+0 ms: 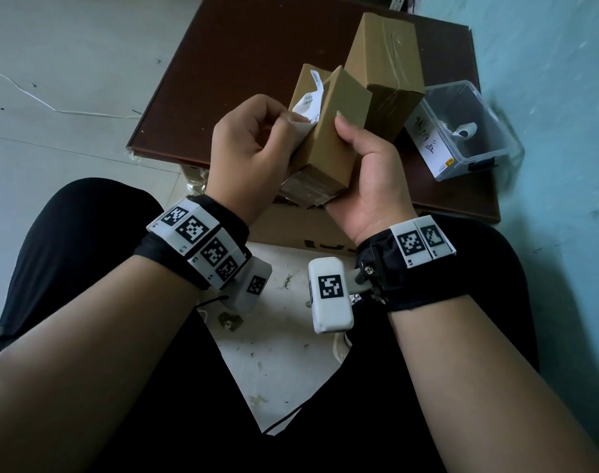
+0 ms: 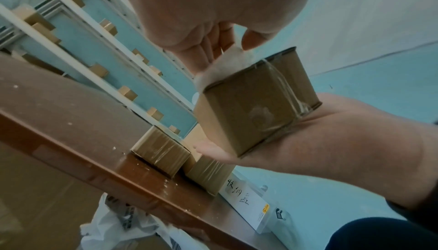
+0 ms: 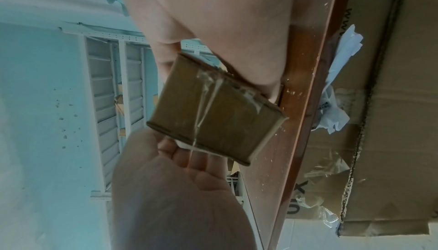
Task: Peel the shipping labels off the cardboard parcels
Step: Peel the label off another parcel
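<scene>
Partly peeled label [image 1: 308,107], left fingers [image 1: 274,126] pinching, print blurred

A small brown cardboard parcel [image 1: 325,145] is tilted in the air above the table's near edge, its taped end facing the person. Its white shipping label [image 1: 306,105] is partly peeled, curling away from the left face. Two more taped parcels [image 1: 383,73] lie on the table behind it.
</scene>
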Action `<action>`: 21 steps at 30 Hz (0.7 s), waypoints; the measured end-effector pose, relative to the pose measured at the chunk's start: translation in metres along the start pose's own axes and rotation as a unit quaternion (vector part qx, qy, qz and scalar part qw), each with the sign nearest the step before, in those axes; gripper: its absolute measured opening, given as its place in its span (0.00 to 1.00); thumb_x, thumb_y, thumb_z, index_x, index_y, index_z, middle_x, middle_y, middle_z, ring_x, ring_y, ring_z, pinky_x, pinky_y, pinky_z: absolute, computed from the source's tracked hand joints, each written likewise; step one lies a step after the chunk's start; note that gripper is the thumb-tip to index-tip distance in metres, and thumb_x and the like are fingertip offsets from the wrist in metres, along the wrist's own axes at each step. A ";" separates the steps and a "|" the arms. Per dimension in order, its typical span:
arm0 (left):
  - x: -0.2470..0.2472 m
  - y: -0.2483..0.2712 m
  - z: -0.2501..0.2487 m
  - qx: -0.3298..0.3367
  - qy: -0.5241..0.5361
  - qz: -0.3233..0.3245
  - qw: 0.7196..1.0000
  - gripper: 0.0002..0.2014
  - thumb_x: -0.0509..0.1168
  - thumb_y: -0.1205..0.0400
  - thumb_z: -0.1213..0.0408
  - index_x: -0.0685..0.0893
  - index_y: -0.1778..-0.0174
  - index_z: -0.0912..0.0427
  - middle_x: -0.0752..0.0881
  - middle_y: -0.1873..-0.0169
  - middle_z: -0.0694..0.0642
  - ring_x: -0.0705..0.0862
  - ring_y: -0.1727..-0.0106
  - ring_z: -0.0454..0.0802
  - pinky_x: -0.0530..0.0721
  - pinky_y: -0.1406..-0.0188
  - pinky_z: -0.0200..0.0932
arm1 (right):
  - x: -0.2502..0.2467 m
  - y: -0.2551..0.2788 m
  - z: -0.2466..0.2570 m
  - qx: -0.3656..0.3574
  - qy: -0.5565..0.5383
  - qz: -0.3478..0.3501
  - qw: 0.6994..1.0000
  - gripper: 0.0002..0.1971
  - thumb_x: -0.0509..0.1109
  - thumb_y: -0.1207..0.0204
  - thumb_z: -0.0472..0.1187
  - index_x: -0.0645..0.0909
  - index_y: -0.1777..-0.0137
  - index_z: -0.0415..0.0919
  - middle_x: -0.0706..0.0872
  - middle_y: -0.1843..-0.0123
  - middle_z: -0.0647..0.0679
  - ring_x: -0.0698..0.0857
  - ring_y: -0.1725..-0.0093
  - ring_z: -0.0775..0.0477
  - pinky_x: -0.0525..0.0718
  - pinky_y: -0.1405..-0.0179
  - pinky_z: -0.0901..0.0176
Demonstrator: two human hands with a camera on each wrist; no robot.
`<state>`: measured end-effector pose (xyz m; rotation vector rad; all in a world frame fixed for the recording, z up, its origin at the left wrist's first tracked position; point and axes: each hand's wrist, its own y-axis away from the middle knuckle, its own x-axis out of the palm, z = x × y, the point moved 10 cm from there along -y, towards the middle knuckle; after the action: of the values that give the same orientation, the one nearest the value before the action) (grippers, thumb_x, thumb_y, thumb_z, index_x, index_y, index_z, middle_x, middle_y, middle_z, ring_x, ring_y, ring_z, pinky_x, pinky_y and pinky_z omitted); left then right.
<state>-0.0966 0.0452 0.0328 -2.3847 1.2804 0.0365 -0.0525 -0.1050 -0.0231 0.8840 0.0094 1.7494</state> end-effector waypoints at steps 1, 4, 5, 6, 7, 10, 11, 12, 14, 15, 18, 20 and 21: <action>0.003 0.001 -0.001 0.002 -0.002 0.010 1.000 0.11 0.69 0.13 0.61 0.89 0.56 0.65 0.91 0.63 0.53 0.88 0.62 0.49 0.85 0.66 0.50 | -0.001 0.000 0.000 -0.003 0.005 -0.004 1.000 0.21 0.69 0.08 0.40 0.83 0.18 0.34 0.92 0.35 0.34 0.91 0.34 0.31 0.89 0.28 0.31; 0.010 0.002 -0.002 0.012 -0.017 0.034 0.999 0.15 0.73 0.13 0.53 0.91 0.51 0.65 0.93 0.59 0.53 0.92 0.59 0.49 0.90 0.64 0.52 | -0.004 -0.004 0.003 -0.030 0.026 -0.016 0.999 0.24 0.73 0.13 0.40 0.82 0.18 0.35 0.92 0.35 0.34 0.92 0.35 0.31 0.91 0.32 0.33; 0.011 0.001 -0.001 0.013 -0.015 0.035 0.999 0.15 0.73 0.13 0.54 0.91 0.51 0.65 0.93 0.58 0.54 0.93 0.59 0.50 0.91 0.62 0.56 | -0.002 -0.006 0.004 -0.042 0.033 -0.011 0.999 0.28 0.76 0.17 0.43 0.81 0.17 0.35 0.91 0.31 0.32 0.92 0.32 0.29 0.91 0.31 0.31; 0.011 0.000 0.000 0.015 -0.010 0.036 0.999 0.14 0.72 0.12 0.56 0.92 0.50 0.65 0.94 0.58 0.55 0.93 0.59 0.51 0.92 0.62 0.59 | 0.001 -0.006 0.004 -0.052 0.046 -0.006 0.998 0.33 0.79 0.20 0.46 0.80 0.16 0.35 0.90 0.26 0.30 0.91 0.28 0.27 0.91 0.29 0.28; 0.012 0.000 -0.001 0.017 -0.006 0.038 0.999 0.13 0.71 0.12 0.58 0.92 0.50 0.66 0.94 0.59 0.55 0.93 0.59 0.51 0.92 0.62 0.59 | 0.003 -0.006 0.005 -0.063 0.063 -0.010 0.996 0.38 0.83 0.24 0.50 0.78 0.15 0.37 0.89 0.25 0.30 0.91 0.28 0.27 0.91 0.29 0.25; 0.012 0.001 -0.004 0.025 -0.014 0.045 0.999 0.12 0.70 0.11 0.61 0.90 0.51 0.67 0.91 0.63 0.50 0.90 0.66 0.42 0.87 0.70 0.45 | -0.002 -0.006 0.008 -0.104 0.127 -0.052 0.985 0.47 0.88 0.31 0.52 0.72 0.13 0.43 0.92 0.27 0.40 0.94 0.31 0.37 0.91 0.28 0.30; 0.012 0.002 -0.005 0.021 -0.015 0.043 0.999 0.12 0.69 0.11 0.61 0.90 0.52 0.67 0.89 0.65 0.49 0.88 0.68 0.41 0.84 0.72 0.42 | -0.003 -0.006 0.008 -0.112 0.136 -0.055 0.983 0.48 0.89 0.31 0.52 0.71 0.13 0.43 0.92 0.28 0.41 0.94 0.31 0.39 0.91 0.27 0.31; 0.011 0.001 -0.004 0.016 -0.014 0.039 0.999 0.12 0.69 0.11 0.61 0.90 0.52 0.67 0.89 0.66 0.50 0.87 0.68 0.43 0.83 0.72 0.44 | -0.004 -0.007 0.009 -0.113 0.137 -0.053 0.983 0.47 0.89 0.31 0.52 0.72 0.14 0.43 0.92 0.28 0.41 0.94 0.31 0.39 0.91 0.27 0.32; 0.008 0.000 -0.004 0.013 -0.014 0.025 1.000 0.13 0.68 0.11 0.62 0.90 0.52 0.68 0.91 0.64 0.58 0.89 0.64 0.54 0.88 0.66 0.54 | -0.004 -0.007 0.010 -0.110 0.135 -0.047 0.984 0.42 0.87 0.29 0.52 0.76 0.17 0.41 0.94 0.31 0.40 0.95 0.33 0.38 0.92 0.28 0.30; 0.006 0.000 -0.003 0.010 -0.018 0.017 1.000 0.12 0.68 0.11 0.62 0.90 0.53 0.68 0.91 0.62 0.60 0.90 0.61 0.59 0.89 0.62 0.59 | -0.004 -0.007 0.011 -0.109 0.136 -0.045 0.984 0.39 0.86 0.27 0.53 0.78 0.19 0.40 0.94 0.32 0.40 0.96 0.34 0.38 0.92 0.29 0.29; 0.006 0.001 0.003 -0.029 0.015 0.015 0.999 0.13 0.65 0.09 0.62 0.89 0.56 0.62 0.93 0.58 0.62 0.90 0.57 0.65 0.89 0.58 0.67 | -0.005 -0.008 0.011 -0.112 0.149 -0.047 0.981 0.39 0.82 0.27 0.61 0.79 0.21 0.43 0.94 0.31 0.41 0.95 0.33 0.40 0.92 0.29 0.31; 0.009 0.002 0.003 -0.046 0.053 0.025 0.997 0.16 0.64 0.08 0.58 0.87 0.58 0.60 0.93 0.57 0.62 0.90 0.56 0.65 0.90 0.57 0.67 | -0.007 -0.008 0.008 -0.109 0.156 -0.054 0.980 0.45 0.80 0.29 0.67 0.75 0.17 0.44 0.92 0.28 0.43 0.94 0.30 0.41 0.92 0.28 0.33; 0.010 0.003 0.003 -0.048 0.047 0.030 0.997 0.16 0.66 0.08 0.55 0.87 0.57 0.61 0.92 0.58 0.62 0.90 0.59 0.61 0.90 0.59 0.63 | -0.007 -0.008 0.006 -0.109 0.163 -0.058 0.979 0.49 0.80 0.30 0.72 0.73 0.15 0.44 0.91 0.26 0.44 0.93 0.29 0.42 0.91 0.27 0.33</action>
<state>-0.0927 0.0376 0.0270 -2.4529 1.4233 0.0041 -0.0418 -0.1101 -0.0257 0.4231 0.0824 1.7301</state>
